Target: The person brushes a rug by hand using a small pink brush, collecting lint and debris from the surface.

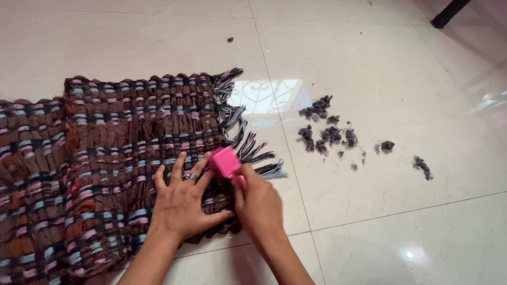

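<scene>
A brown woven rug (111, 132) with pink and blue stripes and a dark fringe lies on the pale tiled floor. My left hand (182, 198), a ring on one finger, presses flat on the rug near its fringed end, fingers spread. My right hand (259, 203) grips a small pink tool (225, 162), a block with a handle. The tool rests on the rug's edge right beside my left fingertips.
Several dark grey lint clumps (323, 132) lie on the tiles right of the fringe, with smaller bits (422, 167) farther right. A tiny speck (230, 39) sits above the rug. A dark furniture leg (449, 13) shows at the top right corner.
</scene>
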